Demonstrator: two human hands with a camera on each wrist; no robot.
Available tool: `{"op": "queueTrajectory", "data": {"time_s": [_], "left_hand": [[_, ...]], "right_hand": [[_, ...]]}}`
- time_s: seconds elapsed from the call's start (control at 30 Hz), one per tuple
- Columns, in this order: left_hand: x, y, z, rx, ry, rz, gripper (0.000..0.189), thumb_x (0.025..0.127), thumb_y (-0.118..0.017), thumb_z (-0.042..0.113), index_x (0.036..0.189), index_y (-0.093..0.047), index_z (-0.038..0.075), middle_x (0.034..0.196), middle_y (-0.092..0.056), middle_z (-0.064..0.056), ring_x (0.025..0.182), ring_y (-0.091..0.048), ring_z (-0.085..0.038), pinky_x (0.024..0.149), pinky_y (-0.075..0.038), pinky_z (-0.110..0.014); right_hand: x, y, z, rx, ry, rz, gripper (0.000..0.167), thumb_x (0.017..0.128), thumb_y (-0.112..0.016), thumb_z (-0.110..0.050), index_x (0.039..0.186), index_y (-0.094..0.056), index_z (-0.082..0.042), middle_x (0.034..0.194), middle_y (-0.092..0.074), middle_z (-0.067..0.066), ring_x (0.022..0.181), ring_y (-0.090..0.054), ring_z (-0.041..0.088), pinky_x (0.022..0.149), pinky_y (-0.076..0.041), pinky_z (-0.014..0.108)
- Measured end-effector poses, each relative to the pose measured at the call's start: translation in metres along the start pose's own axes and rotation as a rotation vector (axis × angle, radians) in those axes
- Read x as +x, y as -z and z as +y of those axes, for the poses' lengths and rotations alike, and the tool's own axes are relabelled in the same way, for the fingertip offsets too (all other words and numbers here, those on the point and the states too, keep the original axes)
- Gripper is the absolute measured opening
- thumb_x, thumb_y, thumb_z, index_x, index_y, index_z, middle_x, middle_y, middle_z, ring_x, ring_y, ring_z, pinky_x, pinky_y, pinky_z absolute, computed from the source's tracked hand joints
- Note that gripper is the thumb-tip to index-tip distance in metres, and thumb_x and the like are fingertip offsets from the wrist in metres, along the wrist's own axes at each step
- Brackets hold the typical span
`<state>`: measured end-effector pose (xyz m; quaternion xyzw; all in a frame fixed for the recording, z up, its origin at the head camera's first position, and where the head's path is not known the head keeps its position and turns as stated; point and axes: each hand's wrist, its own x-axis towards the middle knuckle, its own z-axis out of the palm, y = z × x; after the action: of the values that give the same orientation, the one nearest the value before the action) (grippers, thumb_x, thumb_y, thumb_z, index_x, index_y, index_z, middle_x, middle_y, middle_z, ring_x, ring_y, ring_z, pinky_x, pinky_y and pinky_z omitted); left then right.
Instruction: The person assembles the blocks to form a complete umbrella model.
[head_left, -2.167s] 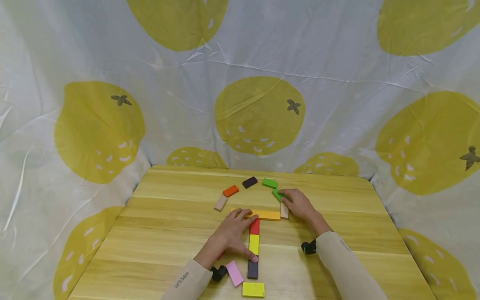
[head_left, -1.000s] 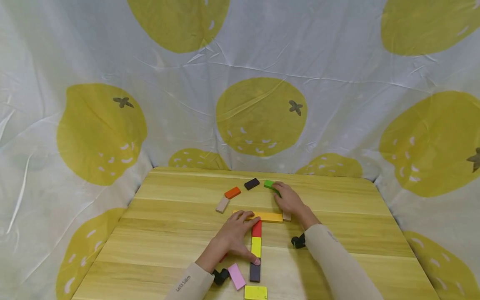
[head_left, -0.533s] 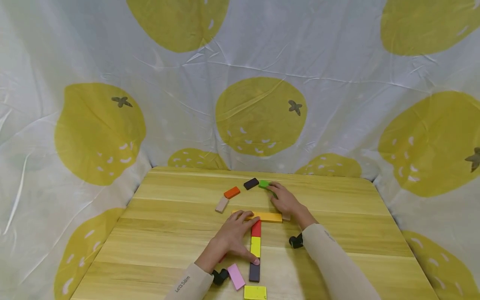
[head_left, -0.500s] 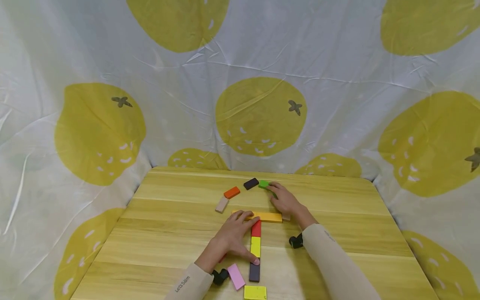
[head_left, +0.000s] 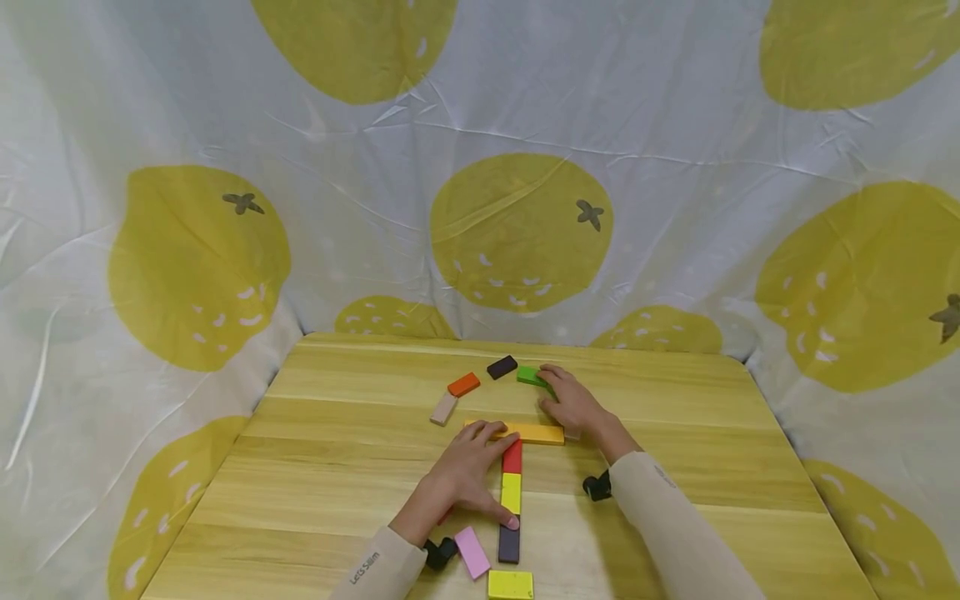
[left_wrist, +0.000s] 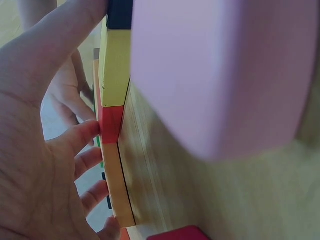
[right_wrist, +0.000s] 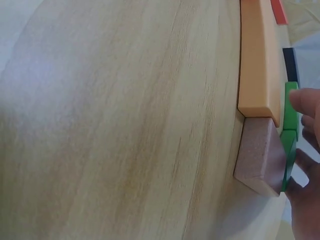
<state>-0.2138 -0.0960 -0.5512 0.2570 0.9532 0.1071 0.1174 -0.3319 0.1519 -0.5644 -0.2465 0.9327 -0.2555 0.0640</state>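
My left hand [head_left: 468,471] lies spread on the table. Its fingertips [head_left: 491,429] rest on a long orange bar [head_left: 536,433], and its thumb touches a column of red [head_left: 512,457], yellow [head_left: 511,492] and dark [head_left: 508,542] blocks. My right hand [head_left: 572,404] lies beyond the bar's right end, fingers stretched to touch a green block [head_left: 532,376]. In the right wrist view, two green blocks [right_wrist: 290,112] sit behind a tan block [right_wrist: 259,156] that butts the orange bar [right_wrist: 260,55]. The left wrist view is filled by a pink block [left_wrist: 220,75] next to the column.
An orange-red block [head_left: 463,384], a dark purple block [head_left: 502,367] and a tan block [head_left: 442,408] curve along the far left of the wooden table [head_left: 337,467]. A pink block [head_left: 472,552] and a yellow block [head_left: 510,584] lie at the near edge. Lemon-print cloth surrounds the table.
My right hand moved from the nearer green block to the far one, which has shifted slightly nearer and to the left. My left hand has stayed in place.
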Motion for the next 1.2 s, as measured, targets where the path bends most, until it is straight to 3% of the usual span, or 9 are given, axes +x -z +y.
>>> {"op": "queueTrajectory", "data": {"time_s": [1.2], "left_hand": [[-0.0023, 0.0009, 0.0006, -0.018, -0.008, 0.011, 0.130, 0.055, -0.078, 0.088, 0.162, -0.032, 0.032, 0.166, -0.031, 0.001, 0.153, -0.028, -0.032, 0.123, -0.031, -0.056]], "right_hand": [[-0.0090, 0.0014, 0.0057, 0.075, 0.002, -0.030, 0.058, 0.106, -0.056, -0.022, 0.157, -0.039, 0.000, 0.168, -0.029, 0.017, 0.154, -0.029, 0.041, 0.124, -0.027, 0.060]]}}
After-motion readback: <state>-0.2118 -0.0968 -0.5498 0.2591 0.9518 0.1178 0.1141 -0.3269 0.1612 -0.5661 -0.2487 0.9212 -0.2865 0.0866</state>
